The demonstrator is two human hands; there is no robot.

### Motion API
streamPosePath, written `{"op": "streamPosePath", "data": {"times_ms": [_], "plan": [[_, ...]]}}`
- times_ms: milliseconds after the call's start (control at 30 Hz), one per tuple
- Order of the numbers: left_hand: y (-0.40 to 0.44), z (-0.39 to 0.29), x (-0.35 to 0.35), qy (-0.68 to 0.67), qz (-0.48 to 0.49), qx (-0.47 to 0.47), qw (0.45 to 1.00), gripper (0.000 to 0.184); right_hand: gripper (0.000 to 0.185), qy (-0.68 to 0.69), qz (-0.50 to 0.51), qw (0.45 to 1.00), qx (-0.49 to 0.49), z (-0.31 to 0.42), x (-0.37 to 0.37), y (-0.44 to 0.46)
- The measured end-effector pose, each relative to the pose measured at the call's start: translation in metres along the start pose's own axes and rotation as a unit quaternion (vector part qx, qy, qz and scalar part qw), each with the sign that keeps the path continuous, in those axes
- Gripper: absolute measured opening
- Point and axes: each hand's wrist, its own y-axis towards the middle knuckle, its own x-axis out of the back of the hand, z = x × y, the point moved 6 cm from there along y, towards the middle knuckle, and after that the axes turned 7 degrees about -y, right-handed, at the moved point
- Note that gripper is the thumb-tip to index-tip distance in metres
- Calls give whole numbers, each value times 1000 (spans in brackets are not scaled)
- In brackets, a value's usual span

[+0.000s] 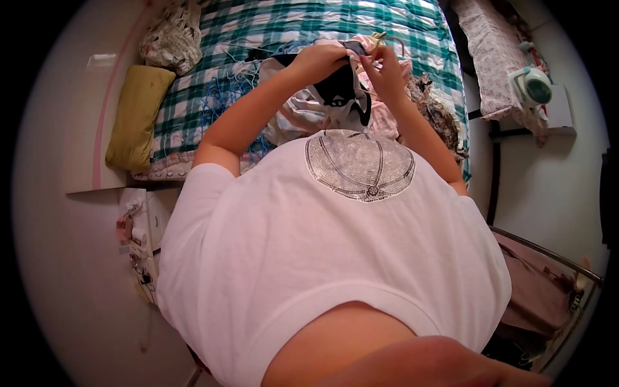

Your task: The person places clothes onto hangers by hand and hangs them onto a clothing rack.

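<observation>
A black and white cloth hangs between my two hands, above a heap of crumpled clothes on the bed. My left hand is closed on the cloth's upper edge, at the left. To its right, my right hand has its fingers pinched near the same edge, where a dark strip shows. Pink cloth lies below my right hand. Blue hangers or cords are tangled to the left of the heap.
The bed has a green and white checked cover. A yellow pillow and bundled pale cloth are at its left edge. A small fan stands at the right. A metal rail is at lower right.
</observation>
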Motion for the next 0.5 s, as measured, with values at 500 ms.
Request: {"op": "streamPosePath", "data": {"times_ms": [500], "plan": [[-19,23,40,-22,-80,36,996,20,23,-170,95,962,190,1,-39,-59]]}}
